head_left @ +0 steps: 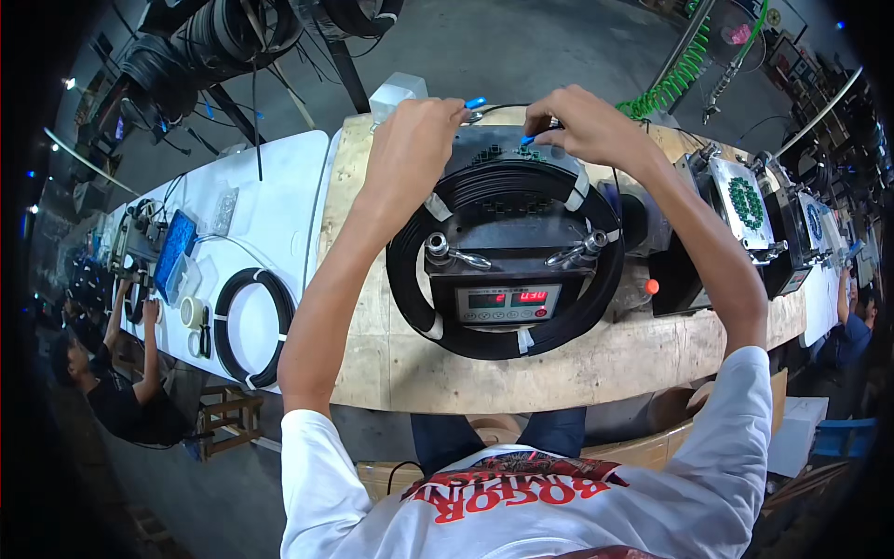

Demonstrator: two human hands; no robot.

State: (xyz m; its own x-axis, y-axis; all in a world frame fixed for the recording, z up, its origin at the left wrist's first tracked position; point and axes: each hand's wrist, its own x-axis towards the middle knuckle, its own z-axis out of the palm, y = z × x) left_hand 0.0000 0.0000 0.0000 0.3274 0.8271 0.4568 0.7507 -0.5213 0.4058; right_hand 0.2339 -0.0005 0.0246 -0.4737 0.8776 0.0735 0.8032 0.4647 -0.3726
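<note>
Pinched in my left hand (414,140) is a blue-tipped cable end (475,103), held at the bench's far edge; my right hand (582,121) pinches another blue-tipped end (528,140) just beside it, over the tester's far side. Both ends run from a black cable coil (503,340) bound with white tape, which lies looped around the tester (507,247) near the middle of the wooden bench (391,363). I see the tester's two metal clamps facing me and a panel with lit red and green digits toward the bench's near edge. A second taped coil (253,326) lies on the white table (279,186) joined to the bench's left end, well apart from my hands. Similar machines (740,210) stand along the bench's right end. A person (121,391) in black works at the white table's left side, and another (852,326) sits off the far right end.
</note>
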